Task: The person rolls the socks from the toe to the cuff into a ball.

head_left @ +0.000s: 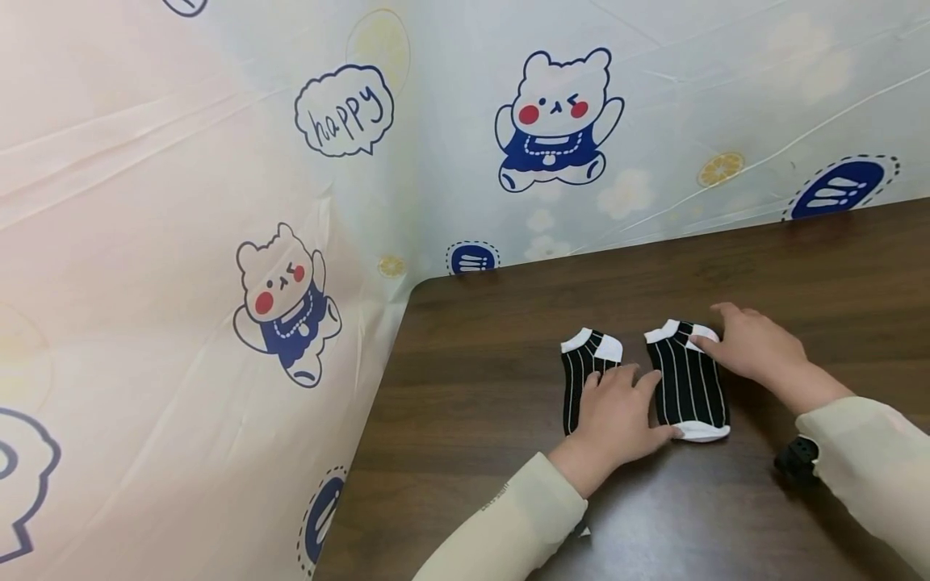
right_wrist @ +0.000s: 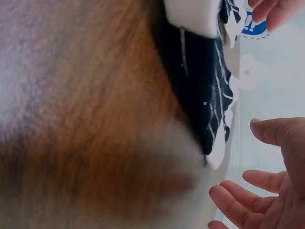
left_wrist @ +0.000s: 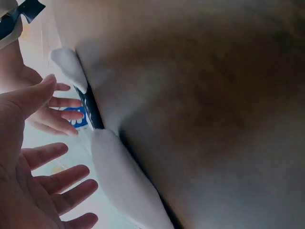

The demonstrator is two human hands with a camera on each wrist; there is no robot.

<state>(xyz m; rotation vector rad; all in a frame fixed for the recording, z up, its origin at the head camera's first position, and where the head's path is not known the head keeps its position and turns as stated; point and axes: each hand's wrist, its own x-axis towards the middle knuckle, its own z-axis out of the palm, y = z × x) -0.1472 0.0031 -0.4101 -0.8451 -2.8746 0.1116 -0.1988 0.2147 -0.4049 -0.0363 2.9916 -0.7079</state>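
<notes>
Nearest me are two pale sleeves, the right one (head_left: 865, 460) with a black device (head_left: 798, 461) at its cuff. The person's left hand (head_left: 613, 415), fingers spread wide, covers the lower part of the left striped sock (head_left: 572, 395) from above; only the left wrist view reveals that sock's white toe (left_wrist: 126, 181). Just beside it on the brown table (head_left: 458, 379) lies the right striped sock (head_left: 690, 379). The right hand (head_left: 763, 347), also spread, seems to overlap its heel, yet the right wrist view shows a gap. Behind hangs bear-printed cloth (head_left: 690, 89).
</notes>
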